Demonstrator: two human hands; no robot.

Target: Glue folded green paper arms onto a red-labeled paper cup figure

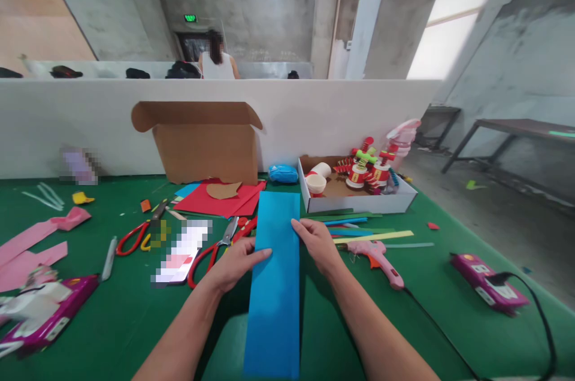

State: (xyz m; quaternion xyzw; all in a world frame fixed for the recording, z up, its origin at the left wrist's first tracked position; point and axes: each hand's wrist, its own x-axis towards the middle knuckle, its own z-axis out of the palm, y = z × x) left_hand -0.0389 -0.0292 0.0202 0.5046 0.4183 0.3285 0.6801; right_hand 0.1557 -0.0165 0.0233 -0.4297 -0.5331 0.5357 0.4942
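Note:
A long folded strip of blue paper lies lengthwise on the green table in front of me. My left hand rests on its left edge with the fingers stretched flat across the paper. My right hand presses the right edge, fingers lying flat and slightly bent, thumb along the side. Neither hand grips anything else.
Red-handled scissors and a second pair lie left of the paper. A pink glue gun and coloured strips lie right. Red paper sheets, an open cardboard box, a white box of cups and crafts stand behind. A person stands beyond the white partition.

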